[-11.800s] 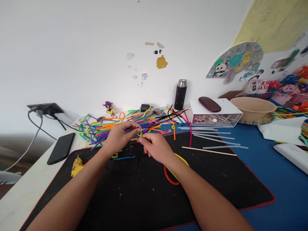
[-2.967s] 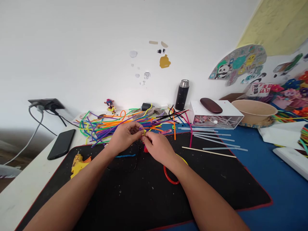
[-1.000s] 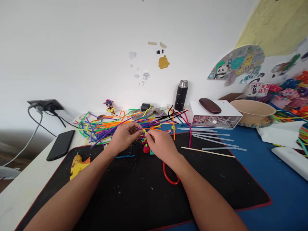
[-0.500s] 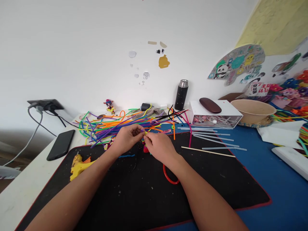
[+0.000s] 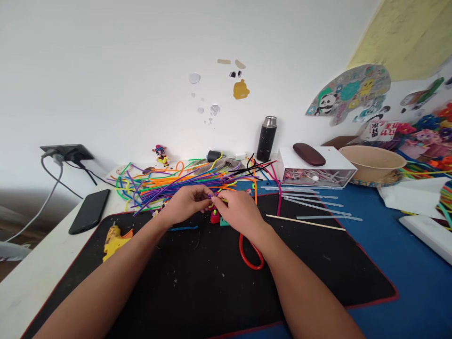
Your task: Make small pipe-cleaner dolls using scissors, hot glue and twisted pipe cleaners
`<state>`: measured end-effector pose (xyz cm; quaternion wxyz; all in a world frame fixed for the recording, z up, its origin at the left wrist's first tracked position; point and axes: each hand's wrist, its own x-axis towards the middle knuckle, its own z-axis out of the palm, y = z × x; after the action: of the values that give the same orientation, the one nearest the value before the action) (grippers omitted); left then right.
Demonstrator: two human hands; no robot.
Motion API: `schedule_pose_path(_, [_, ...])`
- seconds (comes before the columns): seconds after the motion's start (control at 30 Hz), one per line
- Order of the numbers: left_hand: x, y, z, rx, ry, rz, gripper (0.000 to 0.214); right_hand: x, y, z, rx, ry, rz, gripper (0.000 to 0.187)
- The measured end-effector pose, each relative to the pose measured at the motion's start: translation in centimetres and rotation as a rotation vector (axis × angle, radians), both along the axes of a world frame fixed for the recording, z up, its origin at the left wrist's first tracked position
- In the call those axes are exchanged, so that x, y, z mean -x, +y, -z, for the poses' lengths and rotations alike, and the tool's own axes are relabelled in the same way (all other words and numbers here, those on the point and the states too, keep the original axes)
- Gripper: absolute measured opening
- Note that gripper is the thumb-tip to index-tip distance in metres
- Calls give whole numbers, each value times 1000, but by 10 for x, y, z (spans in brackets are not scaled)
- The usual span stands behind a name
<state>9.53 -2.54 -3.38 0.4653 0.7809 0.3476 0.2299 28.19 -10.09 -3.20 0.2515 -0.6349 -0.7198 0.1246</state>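
Observation:
My left hand [image 5: 185, 203] is closed in a pinch on a small purple and yellow fuzzy piece [image 5: 211, 197], seemingly pipe cleaner. Fingertips of my right hand [image 5: 242, 214] meet it there, also pinched, and cover much of the piece. Just below them on the black mat [image 5: 197, 292] are a small red item [image 5: 214, 217] and a green one [image 5: 223, 221], both partly hidden. A red loop handle [image 5: 251, 266] sticks out from under my right wrist. Behind my hands spreads a pile of coloured pipe cleaners [image 5: 169, 188].
A yellow glue gun [image 5: 115, 242] lies left, near a black phone [image 5: 90, 212]. Translucent glue sticks [image 5: 314, 202] and a thin wooden stick [image 5: 305, 222] lie right. Along the wall stand a figurine [image 5: 161, 155], a black flask [image 5: 267, 141], a white box [image 5: 318, 165] and a beige bowl [image 5: 374, 160].
Both hands stay together, with small finger movements around the piece. My right hand has shifted slightly right and down, and more of the green item and red handle shows.

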Motion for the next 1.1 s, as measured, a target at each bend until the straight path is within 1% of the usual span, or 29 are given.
schedule_pose_path(0.1, [1,1,-3,132,-50,24,34,-2,0,-1,-9,95,-1,34])
schedule_pose_path(0.2, [1,2,-7,218,-84,58,37,-3,0,-1,4,200,1,35])
schedule_pose_path(0.4, [4,2,-10,304,-129,101,36,-4,1,2,33,370,-10,39])
schedule_pose_path(0.57, [7,2,-10,386,-190,130,35,-4,3,4,89,463,-15,39])
schedule_pose_path(0.73, [6,1,-9,427,-276,129,35,-4,6,9,145,566,-53,40])
schedule_pose_path(0.97, [5,5,-6,462,-377,79,38,3,6,12,231,760,-93,42])
schedule_pose_path(1.1, [5,6,-5,452,-406,38,40,6,7,14,240,805,-112,40])
